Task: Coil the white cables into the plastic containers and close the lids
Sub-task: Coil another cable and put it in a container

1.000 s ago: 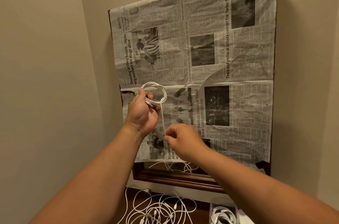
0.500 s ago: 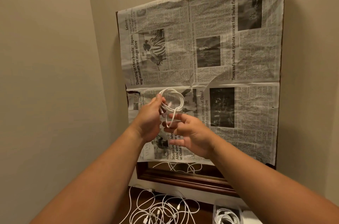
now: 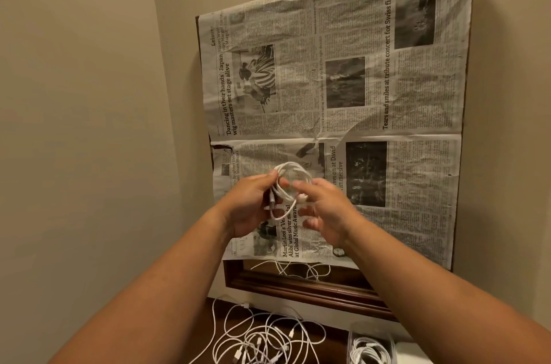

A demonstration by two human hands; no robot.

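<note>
One upright cable coil (image 3: 290, 165), gripped by left hand (image 3: 249, 207) and right hand (image 3: 328, 210).

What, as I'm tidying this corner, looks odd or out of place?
Newspaper sheets cover the wood-framed mirror on the wall, torn at their left edge; loose white cables lie tangled on the dark tabletop below.
</note>
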